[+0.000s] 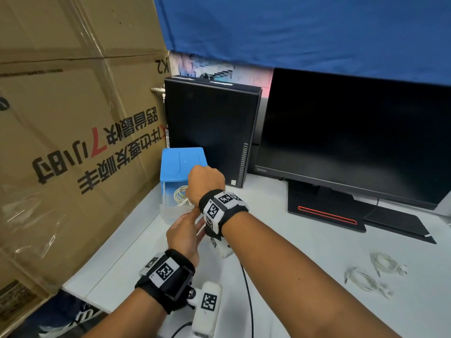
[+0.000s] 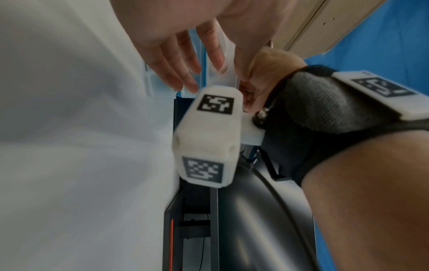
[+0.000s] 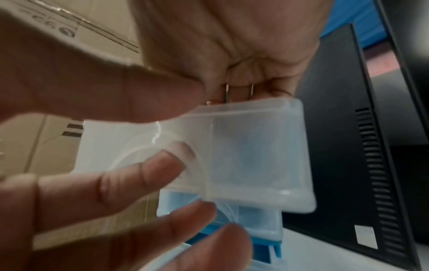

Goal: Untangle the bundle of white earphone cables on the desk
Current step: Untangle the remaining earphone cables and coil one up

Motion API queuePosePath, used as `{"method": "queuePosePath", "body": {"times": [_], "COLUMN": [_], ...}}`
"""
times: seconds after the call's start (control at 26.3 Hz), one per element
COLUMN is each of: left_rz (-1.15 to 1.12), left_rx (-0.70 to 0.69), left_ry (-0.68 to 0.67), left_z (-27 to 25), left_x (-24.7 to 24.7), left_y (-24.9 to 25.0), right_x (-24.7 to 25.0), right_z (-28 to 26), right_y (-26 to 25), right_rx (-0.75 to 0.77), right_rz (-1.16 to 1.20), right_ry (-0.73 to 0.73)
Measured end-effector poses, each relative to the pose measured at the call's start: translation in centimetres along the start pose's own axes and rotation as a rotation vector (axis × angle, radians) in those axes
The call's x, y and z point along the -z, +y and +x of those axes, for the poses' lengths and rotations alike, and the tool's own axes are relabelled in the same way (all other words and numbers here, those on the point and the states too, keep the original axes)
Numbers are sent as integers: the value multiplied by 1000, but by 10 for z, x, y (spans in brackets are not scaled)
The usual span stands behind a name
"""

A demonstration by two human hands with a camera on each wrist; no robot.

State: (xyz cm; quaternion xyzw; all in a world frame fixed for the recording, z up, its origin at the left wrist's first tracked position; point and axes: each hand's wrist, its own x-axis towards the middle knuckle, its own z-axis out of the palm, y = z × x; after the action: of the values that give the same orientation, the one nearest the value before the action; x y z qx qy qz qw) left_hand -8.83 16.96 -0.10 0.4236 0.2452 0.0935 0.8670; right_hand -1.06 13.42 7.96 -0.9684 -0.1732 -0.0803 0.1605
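A blue storage box (image 1: 181, 162) stands at the desk's back left with its translucent drawer (image 1: 168, 213) pulled out. A coiled bundle of white earphone cable (image 1: 180, 194) lies inside the drawer. My right hand (image 1: 206, 180) reaches down into it with curled fingers. In the right wrist view, two thin cable strands (image 3: 227, 93) run from that hand (image 3: 232, 55) down behind the drawer (image 3: 255, 155). My left hand (image 1: 184, 231) is at the drawer front, thumb above and fingers (image 3: 144, 170) in its recess. The left wrist view shows those fingers (image 2: 176, 55) on the drawer (image 2: 226, 77).
A large cardboard box (image 1: 73, 118) walls off the left side. A black computer case (image 1: 210, 128) and a dark monitor (image 1: 353, 137) stand behind. Two white cable coils (image 1: 366, 281) (image 1: 388, 264) lie on the white desk (image 1: 292, 240) at right. A black cable (image 1: 247, 289) crosses the front.
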Motion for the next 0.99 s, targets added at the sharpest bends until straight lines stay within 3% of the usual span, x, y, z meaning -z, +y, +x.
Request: {"method": "queuePosePath", "body": {"times": [0.19, 0.42, 0.65, 0.8, 0.87, 0.99], "left_rz": [30, 58, 55, -109, -139, -10], "left_rx": [-29, -23, 46, 77, 124, 237], "left_ry": [5, 10, 64, 113, 61, -130], "left_z": [1, 9, 18, 35, 34, 15], "left_x": [0, -3, -21, -45, -61, -96], "left_y": [0, 6, 1, 3, -4, -35], "right_x": [-1, 13, 29, 40, 48, 66], "right_z": [3, -2, -34, -73, -93, -122], "right_y": [3, 25, 83, 147, 180, 233], "right_rx": [74, -43, -119, -248, -312, -418], "right_rz": [-113, 106, 274, 307, 360, 285], "right_ry": [-55, 47, 10, 13, 20, -43]}}
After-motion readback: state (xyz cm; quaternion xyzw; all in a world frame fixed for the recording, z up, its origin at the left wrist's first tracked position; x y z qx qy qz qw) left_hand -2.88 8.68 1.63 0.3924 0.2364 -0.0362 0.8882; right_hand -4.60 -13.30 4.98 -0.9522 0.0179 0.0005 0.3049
